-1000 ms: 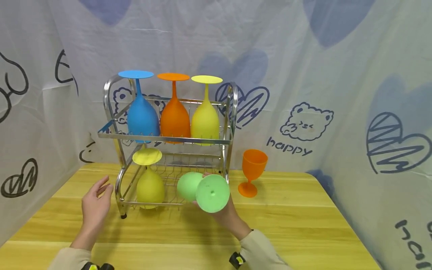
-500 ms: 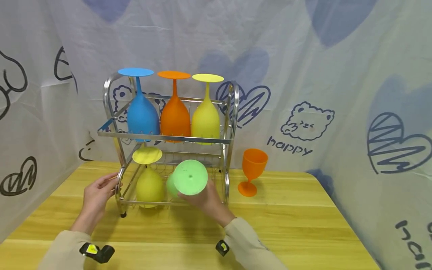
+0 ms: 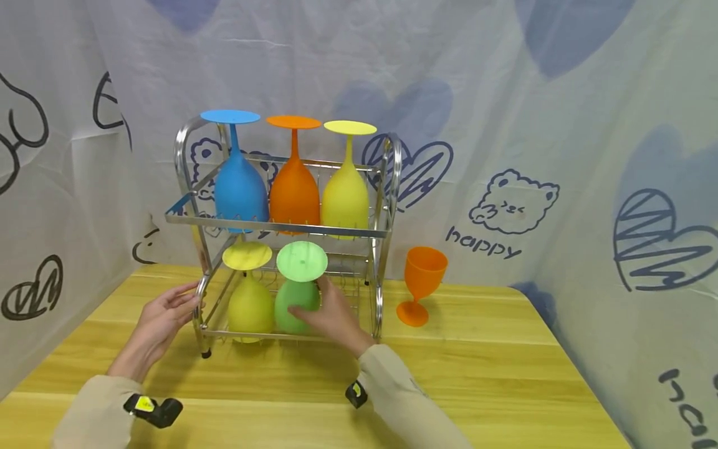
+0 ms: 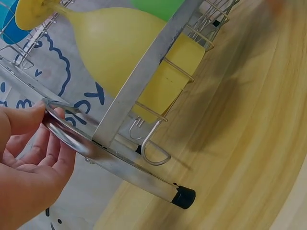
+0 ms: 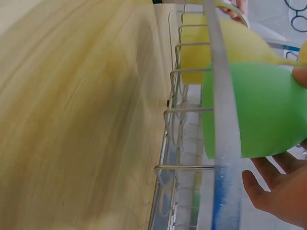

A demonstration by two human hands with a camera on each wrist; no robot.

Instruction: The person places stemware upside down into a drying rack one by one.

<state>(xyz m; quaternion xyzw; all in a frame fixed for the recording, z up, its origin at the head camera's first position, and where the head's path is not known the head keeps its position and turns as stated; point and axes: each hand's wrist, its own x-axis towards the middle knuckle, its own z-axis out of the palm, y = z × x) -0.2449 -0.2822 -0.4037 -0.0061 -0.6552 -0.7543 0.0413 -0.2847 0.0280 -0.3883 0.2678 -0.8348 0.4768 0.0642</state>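
A two-tier metal rack point(image 3: 275, 226) stands on the wooden table. My left hand point(image 3: 162, 321) grips its left side tube, with thumb and fingers around the bent metal in the left wrist view. On the lower shelf a green goblet point(image 3: 297, 305) stands upside down, its foot up. My right hand point(image 3: 333, 315) holds the green goblet by its bowl, thumb on the near side and fingers on the right. In the right wrist view the green bowl's rim sits behind the shelf's front rail. Beside it a yellow goblet point(image 3: 250, 305) is upside down, close to the green bowl.
Above, the upper shelf carries upside-down goblets: blue point(image 3: 240, 190), orange point(image 3: 294, 193) and yellow point(image 3: 345, 193). An orange goblet point(image 3: 422, 274) stands upright on the table point(image 3: 493, 368), right of the rack. A printed cloth point(image 3: 505, 125) hangs behind and at both sides.
My right hand has brought the green goblet left and turned it from tilted to upside down on the lower shelf. My left hand has moved right and taken hold of the rack's side tube.
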